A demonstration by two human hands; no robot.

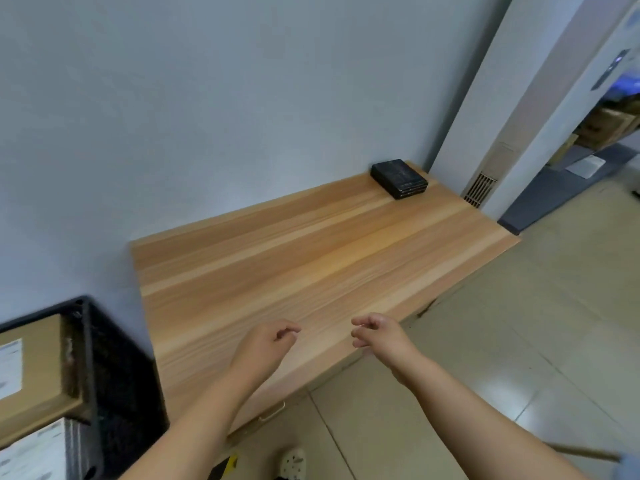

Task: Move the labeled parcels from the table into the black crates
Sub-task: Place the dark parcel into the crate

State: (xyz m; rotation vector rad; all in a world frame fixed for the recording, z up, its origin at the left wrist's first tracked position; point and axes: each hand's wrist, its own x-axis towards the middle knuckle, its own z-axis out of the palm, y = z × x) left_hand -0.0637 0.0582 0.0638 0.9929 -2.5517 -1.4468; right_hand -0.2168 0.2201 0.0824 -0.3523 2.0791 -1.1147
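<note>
A wooden table [311,258] runs along the wall. Its one visible item is a small stack of black flat boxes [399,179] at the far right corner. My left hand [268,344] and my right hand [377,336] hover side by side over the table's near edge, fingers loosely curled, holding nothing. A black crate [93,368] stands at the lower left, beside the table's left end. Inside it lies a brown cardboard parcel [38,372] with a white label, and a second labeled parcel [34,452] shows below it.
A tiled floor [502,358] lies to the right of the table. A white cabinet unit with a vent [479,194] stands past the table's far end, with a doorway and cardboard boxes [602,126] beyond. My shoe [292,464] shows below the table edge.
</note>
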